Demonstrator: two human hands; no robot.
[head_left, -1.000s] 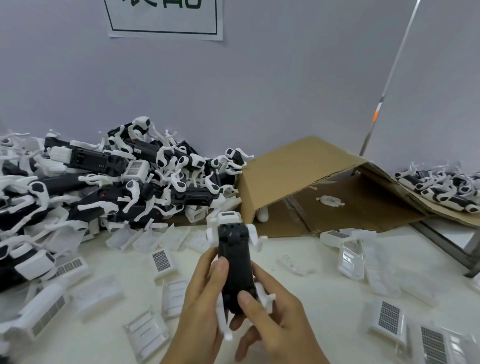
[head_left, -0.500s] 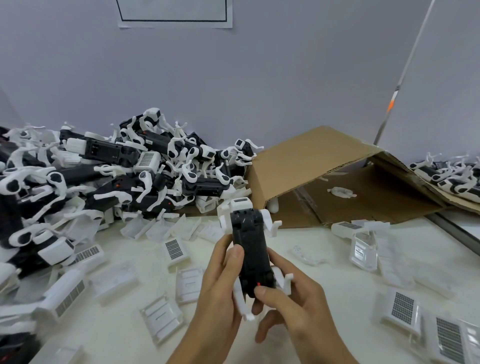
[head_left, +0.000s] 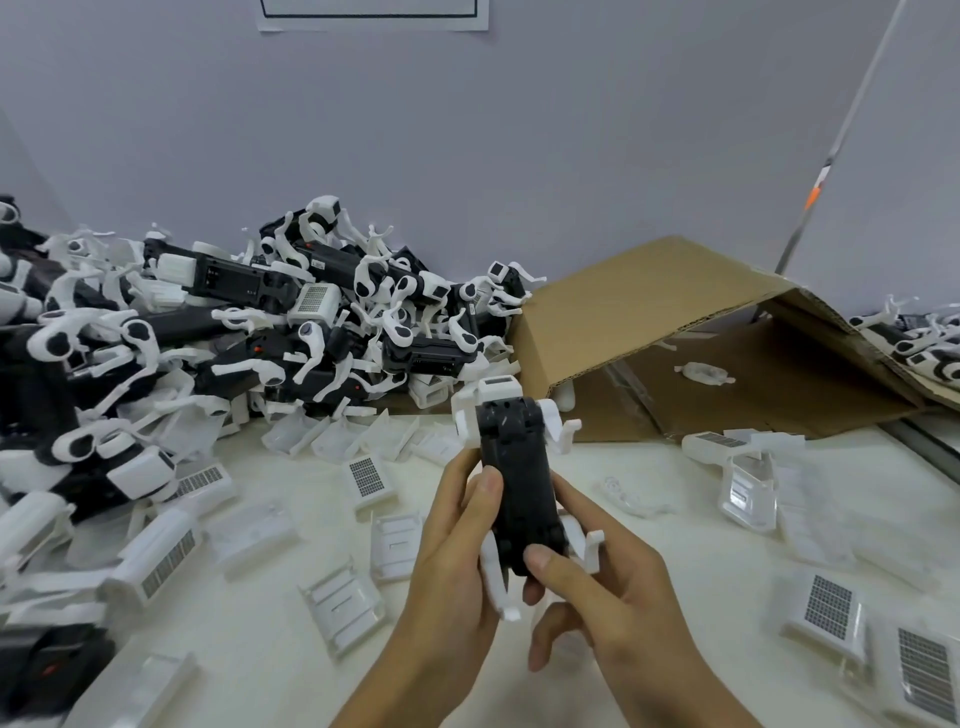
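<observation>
A black drone body (head_left: 517, 467) with white folded arms and a white front piece is held upright above the white table (head_left: 260, 654), in the lower middle of the view. My left hand (head_left: 457, 566) grips its left side, thumb lying on the black shell. My right hand (head_left: 602, 592) holds the lower right, thumb pressed on the bottom end of the shell. The fingers behind the body are hidden.
A big heap of black-and-white drone bodies (head_left: 208, 338) fills the left back. White plastic covers (head_left: 343, 608) lie scattered over the table. An open cardboard box (head_left: 649, 322) lies on its side behind, with more drones (head_left: 919, 343) at the far right. A grey wall stands behind.
The camera view shifted a little, so the scene sits lower and further right. My right thumb moved up onto the bottom end of the drone body, covering a small red spot seen before.
</observation>
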